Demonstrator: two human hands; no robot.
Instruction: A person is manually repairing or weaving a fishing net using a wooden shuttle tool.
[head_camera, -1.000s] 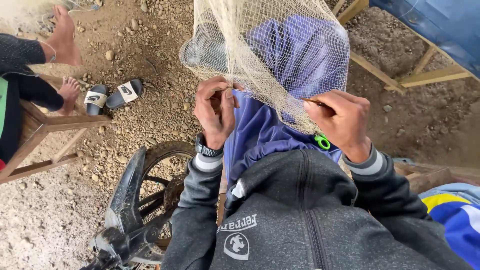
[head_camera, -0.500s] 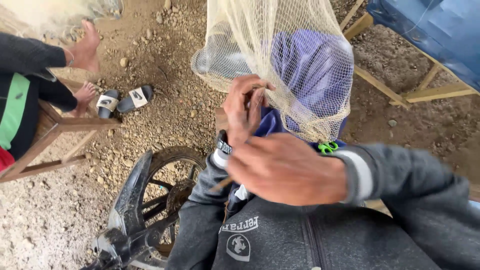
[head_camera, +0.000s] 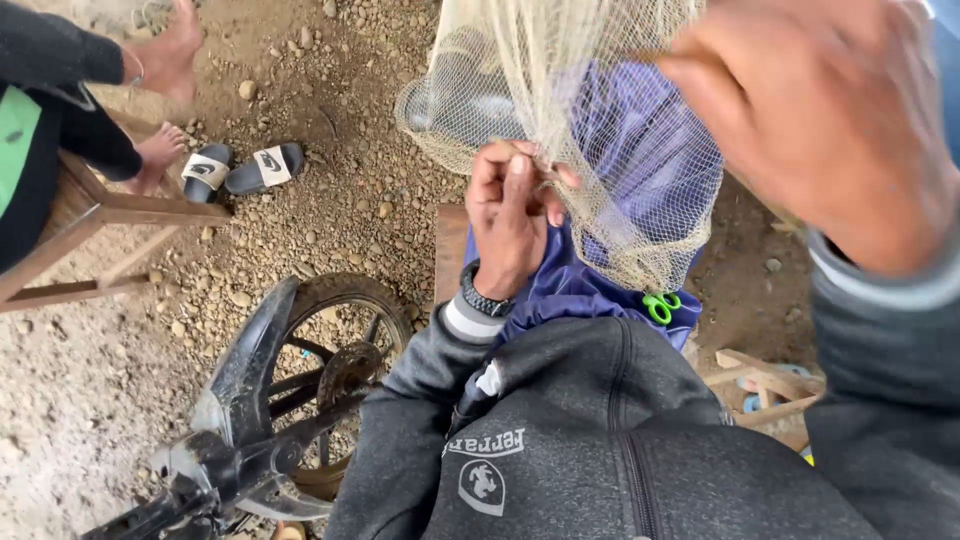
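Nearest, low on the left, a motorbike's front wheel (head_camera: 330, 370) stands on the gravel, with small green scissors (head_camera: 660, 305) on the person's blue-clad lap. The left hand (head_camera: 510, 215) pinches a fold of the pale fishing net (head_camera: 570, 110), which drapes over the lap and runs away upward. The right hand (head_camera: 830, 120) is raised and blurred, its fingers unreadable; farther left lie two sandals (head_camera: 240, 168) beside a wooden bench (head_camera: 100, 215).

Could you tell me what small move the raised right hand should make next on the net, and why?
Probably bring the right hand back down to the left hand. The left hand's grip pinches the pale net over the lap, while the right hand is lifted high and blurred, seemingly holding a thin stick; the pinched spot looks like the working point.
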